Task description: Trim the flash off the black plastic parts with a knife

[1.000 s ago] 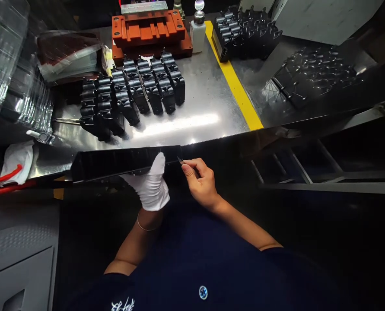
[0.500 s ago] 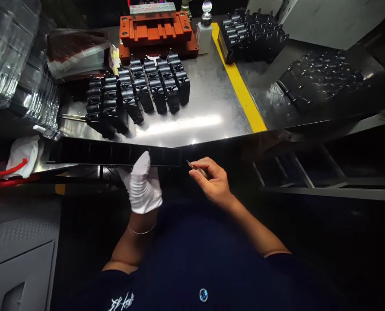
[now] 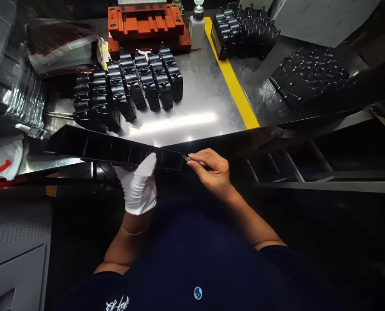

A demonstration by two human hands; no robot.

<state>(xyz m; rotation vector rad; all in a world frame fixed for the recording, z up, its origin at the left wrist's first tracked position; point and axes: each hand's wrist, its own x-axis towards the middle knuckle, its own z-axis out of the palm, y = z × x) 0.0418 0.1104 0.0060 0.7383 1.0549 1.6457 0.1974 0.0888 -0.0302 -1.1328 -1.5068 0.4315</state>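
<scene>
My left hand (image 3: pixel 139 185), in a white glove, grips a long black plastic part (image 3: pixel 109 149) with a row of ribbed compartments, the thumb over its near edge. The part is tilted, its left end farther from me. My bare right hand (image 3: pixel 211 170) pinches a small knife blade (image 3: pixel 185 157) between thumb and fingers. The blade's tip is at the right end of the part, and I cannot tell if it touches. Its handle is mostly hidden in my palm. Several similar black parts (image 3: pixel 143 82) stand side by side on the metal bench (image 3: pixel 195 101) beyond.
An orange fixture block (image 3: pixel 147 23) and a white pump bottle (image 3: pixel 197 32) stand at the back. More black parts (image 3: pixel 234 34) sit right of a yellow tape line (image 3: pixel 233 82). Clear plastic trays (image 3: pixel 20 90) are stacked at left, near a white cloth (image 3: pixel 6 155) with red handles.
The black part has turned so that its right end sits lower and its left end higher. My right hand has brought the blade up to the part's right end. The whole view has shifted slightly.
</scene>
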